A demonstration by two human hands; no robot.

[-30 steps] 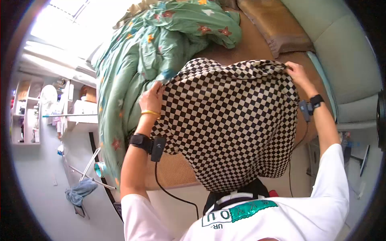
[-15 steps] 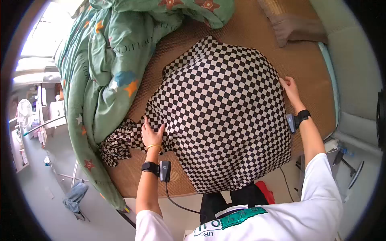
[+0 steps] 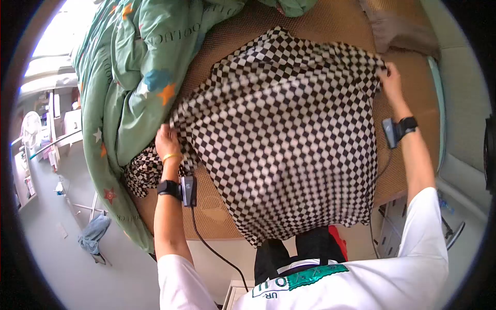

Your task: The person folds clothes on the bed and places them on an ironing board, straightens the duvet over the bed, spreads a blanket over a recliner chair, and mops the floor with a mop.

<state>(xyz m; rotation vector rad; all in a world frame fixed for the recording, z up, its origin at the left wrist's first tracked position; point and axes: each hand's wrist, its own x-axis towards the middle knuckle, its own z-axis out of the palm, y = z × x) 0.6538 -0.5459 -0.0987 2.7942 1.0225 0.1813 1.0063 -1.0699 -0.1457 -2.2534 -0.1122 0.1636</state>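
Note:
A black-and-white checkered cloth [image 3: 289,139], possibly a garment, is spread over the brown woven bed mat [image 3: 212,214], its near edge hanging toward my legs. My left hand [image 3: 168,143] is closed on its left edge, beside the green quilt. A bunched part of the same checkered fabric lies beyond that wrist to the left. On the far right, my right hand [image 3: 390,82] pinches the cloth's upper right corner. Between the hands the fabric is pulled into a raised ridge, slightly blurred by motion. Both wrists wear black straps with small grey devices.
A rumpled green quilt [image 3: 132,103] with stars covers the left side of the bed. A brown pillow [image 3: 405,31] lies at the upper right. Black cables run from the wrist devices. A white fan [image 3: 32,124] and blue fabric [image 3: 94,232] are off to the left.
Both hands have moved away from my body and farther apart, pulling the checkered cloth's upper part taut. My left hand has gone from lying spread on the fabric to gripping its edge.

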